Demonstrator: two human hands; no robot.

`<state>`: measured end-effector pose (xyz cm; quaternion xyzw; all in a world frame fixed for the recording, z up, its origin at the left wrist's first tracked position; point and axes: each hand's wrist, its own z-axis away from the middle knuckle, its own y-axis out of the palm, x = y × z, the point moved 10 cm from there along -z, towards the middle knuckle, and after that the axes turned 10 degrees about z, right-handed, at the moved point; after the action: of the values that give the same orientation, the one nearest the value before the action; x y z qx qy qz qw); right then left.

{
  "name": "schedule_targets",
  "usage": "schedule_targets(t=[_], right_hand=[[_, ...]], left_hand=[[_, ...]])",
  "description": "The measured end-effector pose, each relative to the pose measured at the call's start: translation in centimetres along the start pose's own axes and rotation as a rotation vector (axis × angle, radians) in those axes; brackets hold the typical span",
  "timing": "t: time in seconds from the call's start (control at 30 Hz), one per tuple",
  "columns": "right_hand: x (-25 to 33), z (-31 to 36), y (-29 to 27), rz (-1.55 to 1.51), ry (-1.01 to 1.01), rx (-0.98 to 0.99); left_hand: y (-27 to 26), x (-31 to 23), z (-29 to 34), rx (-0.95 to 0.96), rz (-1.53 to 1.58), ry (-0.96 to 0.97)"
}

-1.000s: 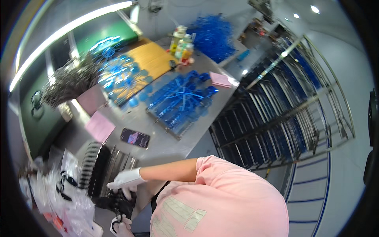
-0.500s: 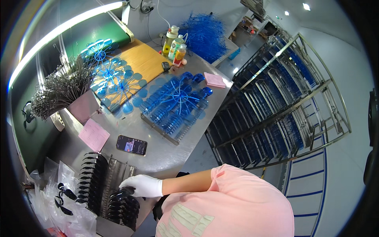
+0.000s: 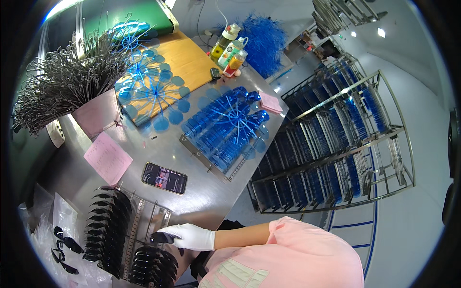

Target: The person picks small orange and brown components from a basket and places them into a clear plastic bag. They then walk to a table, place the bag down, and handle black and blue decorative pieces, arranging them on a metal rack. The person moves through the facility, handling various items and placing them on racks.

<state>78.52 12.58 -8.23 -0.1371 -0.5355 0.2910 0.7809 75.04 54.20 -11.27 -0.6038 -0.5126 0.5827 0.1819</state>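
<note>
My right hand [image 3: 193, 237], in a white glove, comes in from the right and is closed on a dark curved lens [image 3: 164, 237] at its fingertips. Just below the fingers, a row of glossy black lenses [image 3: 152, 266] stands packed in a metal rack [image 3: 133, 230]. A longer row of black lenses [image 3: 106, 225] fills the rack's left side, and bare slotted bars show between the two rows. My left hand is out of sight.
A lit phone [image 3: 164, 178] and a pink paper [image 3: 108, 158] lie beyond the rack. Blue lenses fill another rack [image 3: 206, 165]. Bottles [image 3: 235, 63], wire hooks in a box [image 3: 98, 113] and plastic bags [image 3: 41, 240] surround the workspace. A tall wheeled rack [image 3: 331, 168] stands right.
The view has shifted, so the table fills more of it. My right hand has lifted slightly off the near row, and the dark lens now shows clearly in its fingers.
</note>
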Motion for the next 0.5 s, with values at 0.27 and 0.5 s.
schedule_targets(t=[0.27,0.5], right_hand=[[-0.6,-0.3,0.3,-0.161,0.058,-0.015],[-1.7,-1.4,1.2,-0.226,0.147,0.121]], left_hand=[[1.5,0.1,-0.5,-0.005,0.009,0.001],[2.0,0.6,-0.6,0.045,-0.022,-0.063]])
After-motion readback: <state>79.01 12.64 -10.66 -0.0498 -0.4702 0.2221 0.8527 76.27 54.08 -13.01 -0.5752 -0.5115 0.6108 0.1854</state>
